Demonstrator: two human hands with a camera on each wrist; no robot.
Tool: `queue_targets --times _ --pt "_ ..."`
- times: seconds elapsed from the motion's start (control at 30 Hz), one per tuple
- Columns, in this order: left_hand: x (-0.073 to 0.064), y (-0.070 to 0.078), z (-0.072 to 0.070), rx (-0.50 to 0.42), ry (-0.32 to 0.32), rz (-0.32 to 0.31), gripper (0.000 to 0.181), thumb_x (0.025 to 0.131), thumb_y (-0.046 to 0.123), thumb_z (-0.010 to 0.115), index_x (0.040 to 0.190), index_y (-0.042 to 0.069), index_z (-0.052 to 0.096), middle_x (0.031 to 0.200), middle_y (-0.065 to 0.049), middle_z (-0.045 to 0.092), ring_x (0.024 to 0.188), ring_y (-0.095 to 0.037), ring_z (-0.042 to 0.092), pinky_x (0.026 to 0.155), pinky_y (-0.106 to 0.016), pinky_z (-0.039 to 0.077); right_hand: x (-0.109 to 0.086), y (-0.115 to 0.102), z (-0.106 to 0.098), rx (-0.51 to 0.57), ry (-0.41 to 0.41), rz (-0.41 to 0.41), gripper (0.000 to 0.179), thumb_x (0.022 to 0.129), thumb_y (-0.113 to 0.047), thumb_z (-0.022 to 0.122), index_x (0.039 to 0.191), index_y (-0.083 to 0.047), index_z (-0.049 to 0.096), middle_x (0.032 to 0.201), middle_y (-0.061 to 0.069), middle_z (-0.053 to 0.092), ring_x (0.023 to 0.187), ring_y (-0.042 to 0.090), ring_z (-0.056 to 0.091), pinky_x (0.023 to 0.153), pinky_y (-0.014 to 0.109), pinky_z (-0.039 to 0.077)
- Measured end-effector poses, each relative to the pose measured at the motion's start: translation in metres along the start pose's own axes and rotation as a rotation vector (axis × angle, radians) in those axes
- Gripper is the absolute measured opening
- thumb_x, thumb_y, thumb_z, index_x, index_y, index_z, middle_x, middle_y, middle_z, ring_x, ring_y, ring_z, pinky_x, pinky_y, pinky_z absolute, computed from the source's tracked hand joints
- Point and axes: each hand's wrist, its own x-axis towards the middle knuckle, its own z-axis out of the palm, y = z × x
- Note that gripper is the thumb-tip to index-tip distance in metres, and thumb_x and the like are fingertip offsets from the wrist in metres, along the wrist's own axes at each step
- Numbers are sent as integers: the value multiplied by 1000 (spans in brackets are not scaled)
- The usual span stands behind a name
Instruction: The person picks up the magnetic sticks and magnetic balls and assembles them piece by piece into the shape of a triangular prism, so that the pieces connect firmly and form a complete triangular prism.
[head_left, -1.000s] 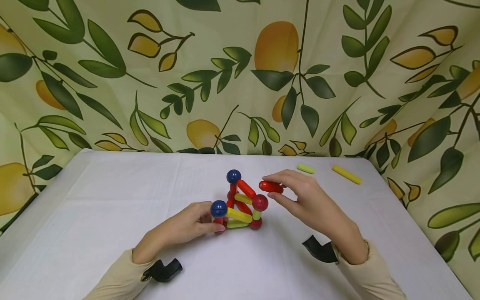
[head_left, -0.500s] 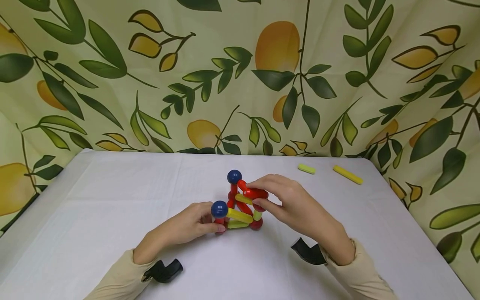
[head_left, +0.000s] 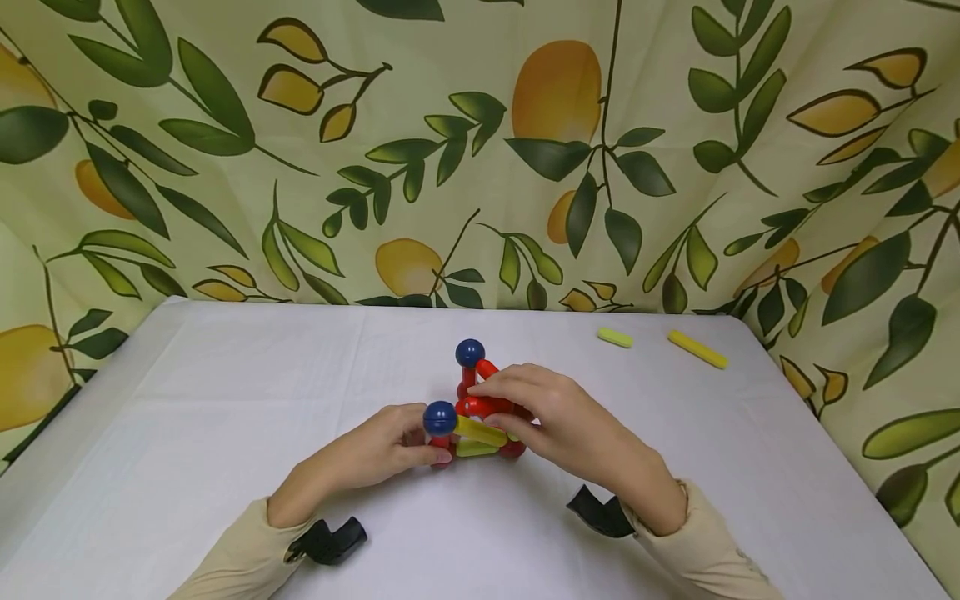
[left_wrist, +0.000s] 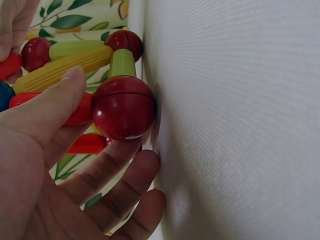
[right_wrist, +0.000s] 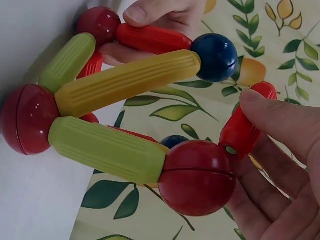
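Note:
A small frame of magnetic sticks and balls stands on the white table. My left hand (head_left: 390, 437) grips its front-left upright red stick (right_wrist: 152, 39), thumb across the stick, fingers near the lower red ball (left_wrist: 124, 107). A blue ball (head_left: 440, 418) tops that upright; another blue ball (head_left: 470, 353) is at the back. From the front one a yellow stick (right_wrist: 130, 80) slants down to the right. My right hand (head_left: 566, 417) pinches a loose red stick (right_wrist: 247, 122) between thumb and fingers. Its lower end is right at the upper red ball (right_wrist: 197, 177) on the green upright (right_wrist: 110, 150).
A short light-green stick (head_left: 615, 337) and a longer yellow stick (head_left: 697, 349) lie at the back right of the table (head_left: 225, 375). Black mounts (head_left: 327, 541) hang at both wrists. A leaf-and-fruit patterned cloth (head_left: 450, 167) hangs behind and at the sides.
My right hand has carried the red stick left and down, from beside the frame to over its right corner. My left hand keeps its grip in the same place.

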Motion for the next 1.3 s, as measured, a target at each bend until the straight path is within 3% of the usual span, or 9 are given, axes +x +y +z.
queue_targets --times 0.53,0.9,1.3 --pt "0 1 -1 13 -2 -8 19 92 30 71 108 22 67 93 12 66 87 -8 59 80 -24 50 1 1 7 -99 -44 7 38 85 -13 78 122 -13 70 116 -1 71 107 15 65 91 29 55" --pt "0 -2 1 17 17 55 21 92 31 70 107 17 69 95 7 68 84 -7 56 76 -23 47 3 4 16 -228 -45 -22 34 83 -16 80 116 -14 73 112 0 73 104 18 65 94 37 51" --pt "0 0 0 32 4 20 20 92 32 71 107 20 68 91 9 65 83 -8 56 75 -23 48 2 6 20 -237 -21 -29 32 81 -16 81 113 -14 74 111 -1 73 103 17 65 93 36 50"
